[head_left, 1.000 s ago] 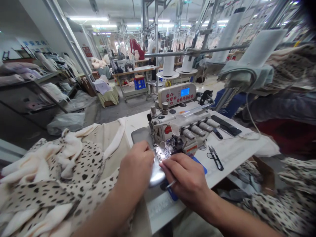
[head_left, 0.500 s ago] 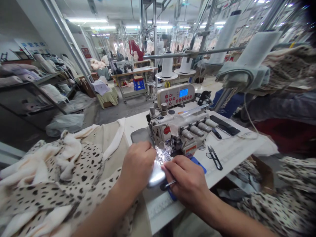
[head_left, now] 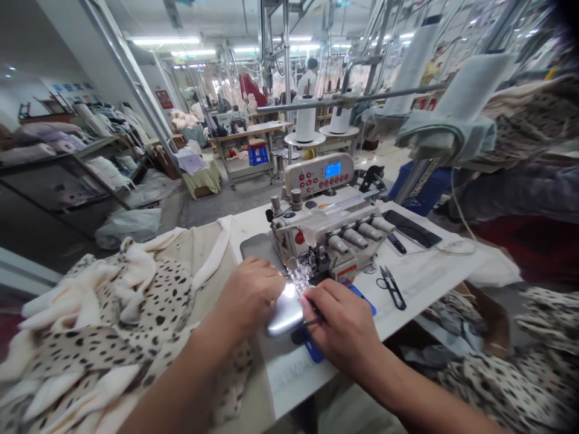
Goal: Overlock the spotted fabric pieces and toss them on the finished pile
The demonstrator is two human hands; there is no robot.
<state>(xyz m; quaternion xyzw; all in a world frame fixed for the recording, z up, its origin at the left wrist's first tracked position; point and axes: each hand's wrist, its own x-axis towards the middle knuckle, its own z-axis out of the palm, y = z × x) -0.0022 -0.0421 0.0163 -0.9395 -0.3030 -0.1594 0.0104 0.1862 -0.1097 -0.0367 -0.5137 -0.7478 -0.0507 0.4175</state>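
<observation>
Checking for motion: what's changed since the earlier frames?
Right hand: fingertips drawn slightly right; the thin tool it holds sits higher. The background person has moved right. No visible pickup or release. Left hand, sewing machine and snips: essentially unchanged.

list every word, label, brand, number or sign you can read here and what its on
"平安文化": blue characters, slightly blurred, on the far left wall
Too small or blurred to read:
red sign in the background
blue screen and button markings on the control panel
red badge and orange label on the sewing machine
</observation>
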